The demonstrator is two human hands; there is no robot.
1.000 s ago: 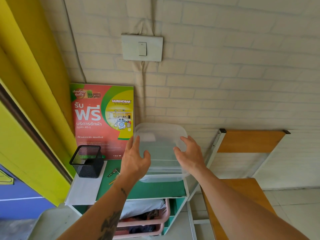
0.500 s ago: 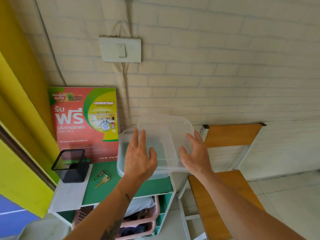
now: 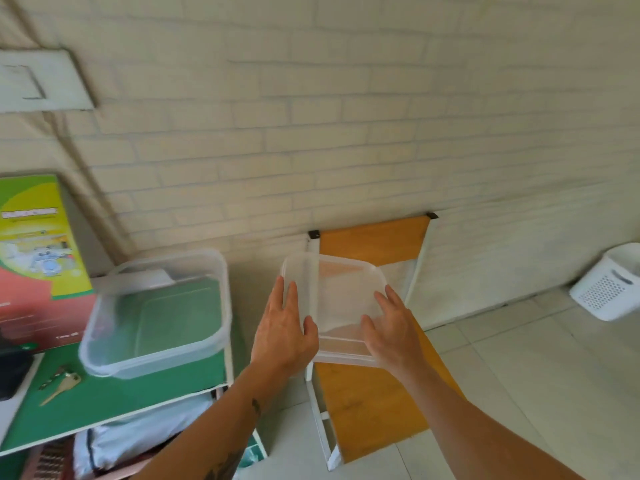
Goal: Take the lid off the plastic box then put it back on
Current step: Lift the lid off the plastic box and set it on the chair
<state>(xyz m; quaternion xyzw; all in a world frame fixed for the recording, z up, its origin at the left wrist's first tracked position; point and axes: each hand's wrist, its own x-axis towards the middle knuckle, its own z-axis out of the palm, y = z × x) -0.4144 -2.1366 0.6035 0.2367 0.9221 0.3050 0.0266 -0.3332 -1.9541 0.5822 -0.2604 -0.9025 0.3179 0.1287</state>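
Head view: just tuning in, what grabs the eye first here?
The clear lid, held in the air between both hands, the left hand and the right hand, over the wooden chair. To the left, the open plastic box sits on the green shelf top, with keys beside it.

Both hands grip the clear lid [image 3: 341, 306] above the wooden chair [image 3: 372, 403], the left hand [image 3: 282, 329] at its left edge, the right hand [image 3: 391, 329] at its near right corner. The open plastic box [image 3: 156, 313] sits on the green shelf top [image 3: 117, 400], beside a key [image 3: 60, 386].
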